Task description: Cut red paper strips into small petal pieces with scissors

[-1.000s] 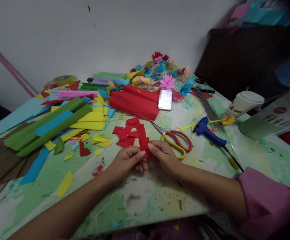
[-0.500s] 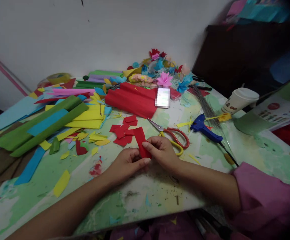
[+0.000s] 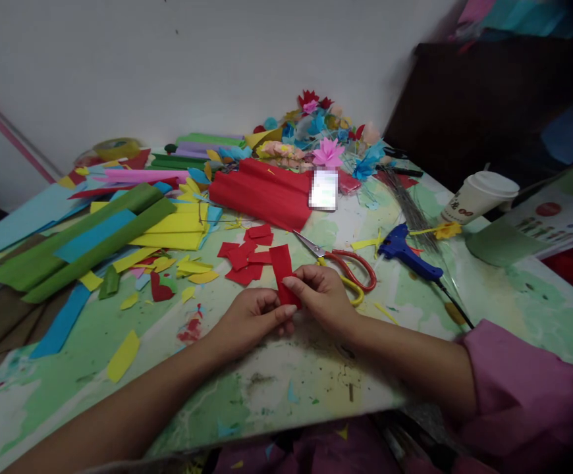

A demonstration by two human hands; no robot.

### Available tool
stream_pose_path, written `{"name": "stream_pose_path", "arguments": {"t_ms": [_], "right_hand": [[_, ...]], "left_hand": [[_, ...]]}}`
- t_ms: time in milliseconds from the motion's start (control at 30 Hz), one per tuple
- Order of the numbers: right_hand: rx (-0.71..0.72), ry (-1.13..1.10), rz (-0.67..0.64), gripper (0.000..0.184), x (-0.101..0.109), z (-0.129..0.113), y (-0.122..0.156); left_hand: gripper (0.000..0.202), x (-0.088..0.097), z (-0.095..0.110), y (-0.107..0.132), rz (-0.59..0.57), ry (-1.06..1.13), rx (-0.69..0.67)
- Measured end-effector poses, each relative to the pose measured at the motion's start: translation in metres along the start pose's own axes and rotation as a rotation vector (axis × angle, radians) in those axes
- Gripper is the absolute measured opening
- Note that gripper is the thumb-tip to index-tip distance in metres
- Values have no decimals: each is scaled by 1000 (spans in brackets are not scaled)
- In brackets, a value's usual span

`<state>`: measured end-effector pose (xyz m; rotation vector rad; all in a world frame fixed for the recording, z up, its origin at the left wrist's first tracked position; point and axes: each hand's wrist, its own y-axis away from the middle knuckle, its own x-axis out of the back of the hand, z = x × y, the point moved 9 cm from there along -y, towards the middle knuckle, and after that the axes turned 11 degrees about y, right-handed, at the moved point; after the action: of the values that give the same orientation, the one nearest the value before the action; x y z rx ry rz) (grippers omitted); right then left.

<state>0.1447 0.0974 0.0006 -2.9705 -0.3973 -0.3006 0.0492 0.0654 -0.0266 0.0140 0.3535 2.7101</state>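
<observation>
Dim, flat light, wall [image 3: 118, 72] dull grey, pixelated white rectangle [image 3: 323, 190] just above centre brightest, outer edges soft and stretched, far right nearly black.

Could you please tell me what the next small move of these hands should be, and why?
I would probably fold the red strip between the two thumbs: the left hand pinches its lower end, the right hand grips it higher up, and the scissors lie unheld just beyond.
</observation>
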Motion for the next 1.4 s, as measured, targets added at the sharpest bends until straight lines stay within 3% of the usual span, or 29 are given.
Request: {"name": "stream_pose_path", "arguments": {"t_ms": [600, 700, 833, 933, 1200, 1400], "right_hand": [[-36, 19, 20, 37, 5, 2, -2], [-17, 48, -50, 42, 1, -2, -4], [39, 28, -267, 43, -18, -5, 1], [40, 49, -310, 39, -24, -1, 5], [42, -109, -323, 37, -24, -5, 6], [60, 5, -291, 42, -20, -3, 5]], "left_hand": [[32, 0, 6, 1, 3, 0, -41], [33, 5, 7, 1, 63, -3, -58], [36, 18, 9, 0, 178, 60, -122], [37, 22, 8, -1, 212, 132, -131], [31, 16, 9, -1, 141, 175, -135], [34, 16, 12, 2, 121, 138, -139]]}}
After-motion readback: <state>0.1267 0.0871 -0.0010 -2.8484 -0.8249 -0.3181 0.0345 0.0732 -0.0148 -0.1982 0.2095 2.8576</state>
